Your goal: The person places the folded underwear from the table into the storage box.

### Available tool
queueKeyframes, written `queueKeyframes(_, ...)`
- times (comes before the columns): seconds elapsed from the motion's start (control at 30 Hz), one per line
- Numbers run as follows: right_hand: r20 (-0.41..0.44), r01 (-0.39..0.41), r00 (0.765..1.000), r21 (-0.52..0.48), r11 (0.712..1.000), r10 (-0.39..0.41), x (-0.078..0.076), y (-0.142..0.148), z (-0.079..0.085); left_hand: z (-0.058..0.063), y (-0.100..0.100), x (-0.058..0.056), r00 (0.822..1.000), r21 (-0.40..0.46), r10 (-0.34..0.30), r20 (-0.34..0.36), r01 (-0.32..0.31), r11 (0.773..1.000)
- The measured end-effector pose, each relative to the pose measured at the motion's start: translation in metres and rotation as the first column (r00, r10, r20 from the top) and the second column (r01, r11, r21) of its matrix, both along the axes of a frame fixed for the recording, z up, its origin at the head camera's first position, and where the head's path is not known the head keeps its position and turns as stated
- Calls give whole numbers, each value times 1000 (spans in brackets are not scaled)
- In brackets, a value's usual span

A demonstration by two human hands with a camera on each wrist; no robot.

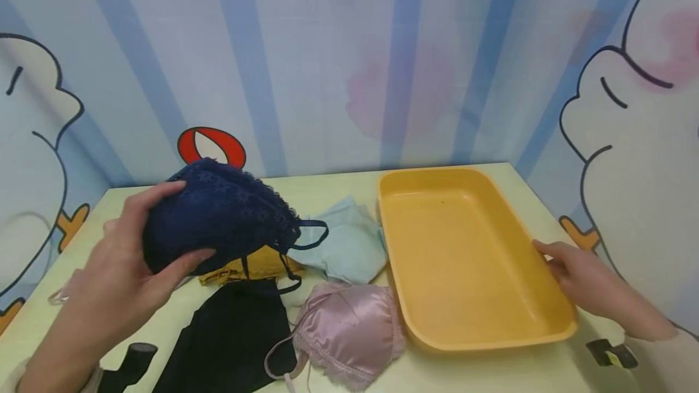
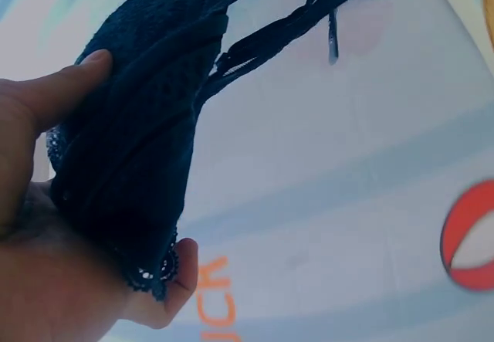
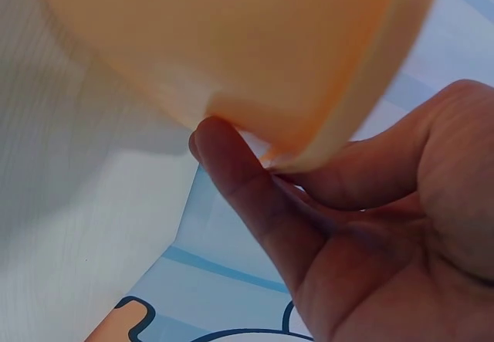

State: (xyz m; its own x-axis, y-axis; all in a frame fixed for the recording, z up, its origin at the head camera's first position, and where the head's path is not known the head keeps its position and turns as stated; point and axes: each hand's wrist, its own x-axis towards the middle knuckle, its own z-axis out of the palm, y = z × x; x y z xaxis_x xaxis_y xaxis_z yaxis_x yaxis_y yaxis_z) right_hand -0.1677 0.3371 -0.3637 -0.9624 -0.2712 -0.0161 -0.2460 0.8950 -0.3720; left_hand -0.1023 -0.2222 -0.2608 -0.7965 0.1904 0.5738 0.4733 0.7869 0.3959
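Note:
My left hand grips a folded navy lace bra above the table, thumb on one side and fingers on the other. Its thin straps dangle to the right, and in the left wrist view the dark cups fill the hand. On the right, my right hand pinches the long right rim of a yellow tray, which holds nothing. From the right wrist view, thumb and fingers meet around the tray's edge.
Below the navy bra lie a mustard piece and a black garment. A pink satin bra and a pale mint one lie left of the tray. A printed curtain stands behind the table.

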Motion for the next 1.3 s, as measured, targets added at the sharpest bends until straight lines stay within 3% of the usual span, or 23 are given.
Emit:
queueKeyframes(0.13,13,-3,1000,-15,1000,3,0,-2,0,2,20,-13,995,18,-96,-12,96,995)
queueKeyframes(0.3,9,-3,1000,-18,1000,3,-1,-4,-2,0,46,-30,977,36,-209,-35,210,977)
queueKeyframes(0.47,-15,-20,1000,-5,1000,20,-2,-7,-3,-4,75,-43,937,40,-342,-66,345,938)
queueKeyframes(0.63,-30,-23,999,1,1000,23,-2,-10,-1,-7,106,-50,904,7,-423,-67,424,906)
queueKeyframes(0.9,-19,17,1000,-2,1000,-17,-2,-17,1,-21,160,-54,844,-22,-513,-156,516,856)
queueKeyframes(1.03,-26,26,999,19,999,-25,-1,-20,-1,-28,181,-52,827,-43,-530,-189,533,845)
queueKeyframes(1.17,-60,7,998,25,1000,-5,0,-21,-2,-42,194,-55,822,-78,-549,-149,544,835)
queueKeyframes(1.3,-75,-6,997,17,1000,7,0,-21,-4,-62,203,-62,820,-125,-571,-40,563,817)
